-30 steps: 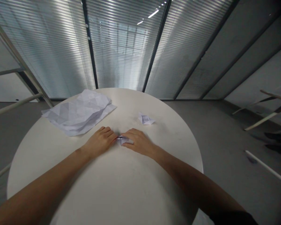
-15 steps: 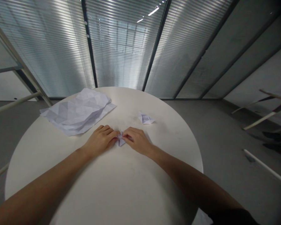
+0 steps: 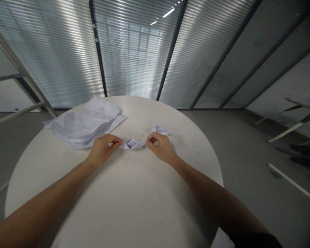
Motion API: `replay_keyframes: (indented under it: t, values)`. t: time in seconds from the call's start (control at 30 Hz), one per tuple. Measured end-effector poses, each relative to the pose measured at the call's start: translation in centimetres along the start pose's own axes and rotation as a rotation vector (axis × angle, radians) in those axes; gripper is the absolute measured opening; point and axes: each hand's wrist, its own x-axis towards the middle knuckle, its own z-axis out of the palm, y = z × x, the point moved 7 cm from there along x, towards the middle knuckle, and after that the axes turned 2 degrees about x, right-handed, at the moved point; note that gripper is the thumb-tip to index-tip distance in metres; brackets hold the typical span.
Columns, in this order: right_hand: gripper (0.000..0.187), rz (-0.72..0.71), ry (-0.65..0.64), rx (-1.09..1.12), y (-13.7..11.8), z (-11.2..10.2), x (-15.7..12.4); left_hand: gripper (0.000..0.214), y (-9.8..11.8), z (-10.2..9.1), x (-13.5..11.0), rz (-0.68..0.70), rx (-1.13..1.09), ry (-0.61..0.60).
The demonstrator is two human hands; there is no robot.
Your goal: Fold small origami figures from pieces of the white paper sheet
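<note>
A small folded white paper boat (image 3: pixel 134 144) is stretched between my two hands just above the round table. Thumb and fingertips of my left hand (image 3: pixel 104 147) pinch its left tip. At the opposite tip, my right hand (image 3: pixel 160 146) pinches the paper in the same way, fingers curled round. The boat's middle has an open hollow facing up. Behind my right hand lies a second folded paper boat (image 3: pixel 161 130), its near part hidden by the fingers.
Creased white paper sheets (image 3: pixel 85 120) lie stacked at the back left of the white round table (image 3: pixel 134 206). Beyond the table stands a glass wall with blinds (image 3: pixel 131 55). White metal bars (image 3: pixel 18 113) rise at the left, and chair legs (image 3: pixel 286 132) show at the right.
My hands have moved apart and slightly away from me. The paper between them, bunched up and mostly covered before, is now drawn out into a boat shape.
</note>
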Motion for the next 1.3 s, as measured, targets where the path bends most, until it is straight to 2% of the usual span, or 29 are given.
replay_keyframes:
  t: [0.1,0.23,0.5,0.6,0.7,0.77,0.83,0.9,1.03,1.17,1.3]
  values:
    - [0.008,-0.004,-0.001,-0.023,0.6,-1.3,0.5,0.015,-0.8,-0.6,0.3,-0.098,-0.035,0.017]
    - [0.010,0.014,-0.036,-0.033,0.8,-2.4,0.8,0.017,-1.5,-0.8,0.6,-0.150,-0.110,0.008]
    - [0.012,0.019,-0.132,-0.136,0.8,-2.8,0.8,0.024,-2.3,-0.1,0.9,-0.219,-0.200,-0.021]
    - [0.012,0.030,-0.091,-0.283,1.3,-3.5,0.9,0.025,-2.6,-0.4,0.8,-0.256,-0.143,-0.012]
    - [0.013,0.089,0.015,-0.483,1.8,-4.7,1.1,0.025,-2.9,-2.1,0.7,-0.237,-0.026,0.102]
    - [0.013,0.133,0.063,-0.588,2.2,-5.2,1.1,0.025,-3.0,-3.8,0.8,-0.175,0.138,0.197]
    - [0.012,0.169,0.082,-0.660,2.5,-5.4,1.1,0.027,-3.2,-5.0,0.8,-0.116,0.342,0.220]
    - [0.011,0.198,0.083,-0.710,2.8,-5.3,1.1,0.033,-4.0,-5.7,0.8,-0.124,0.522,0.171]
    - [0.009,0.230,0.070,-0.775,3.1,-4.9,0.9,0.053,-6.2,-6.4,0.3,-0.256,0.718,0.002]
    - [0.007,0.227,0.063,-0.799,3.0,-4.7,0.8,0.063,-7.7,-6.2,-0.3,-0.368,0.745,-0.143]
    - [0.006,0.221,0.098,-0.759,2.8,-4.9,0.7,0.062,-8.8,-6.0,-0.6,-0.469,0.714,-0.203]
